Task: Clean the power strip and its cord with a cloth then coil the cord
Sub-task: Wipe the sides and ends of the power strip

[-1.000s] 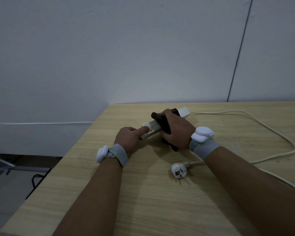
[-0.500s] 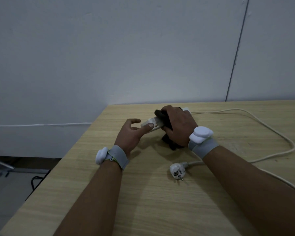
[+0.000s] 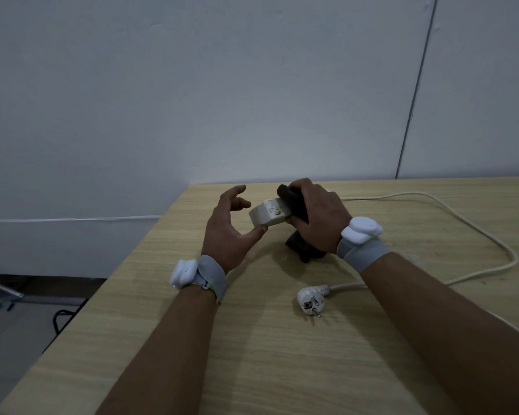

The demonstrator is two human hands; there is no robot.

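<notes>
The white power strip (image 3: 268,215) is lifted off the wooden table (image 3: 252,354), its near end pointing left. My right hand (image 3: 318,220) grips its middle through a dark cloth (image 3: 294,202), whose loose end hangs down to the table. My left hand (image 3: 228,229) is spread beside the strip's near end, thumb tip touching its lower corner, fingers apart and off it. The white cord (image 3: 462,223) loops across the right side of the table and ends in a round plug (image 3: 310,299) lying in front of my right wrist.
The table's left edge runs diagonally beside my left arm, with floor and a black cable (image 3: 62,317) below. A pale wall stands right behind the table's far edge. Part of the cord passes under my right forearm.
The strip has been raised from the table and tilted by my right hand. My left hand has gone from pressing a finger on its end to spread fingers, thumb at the corner.
</notes>
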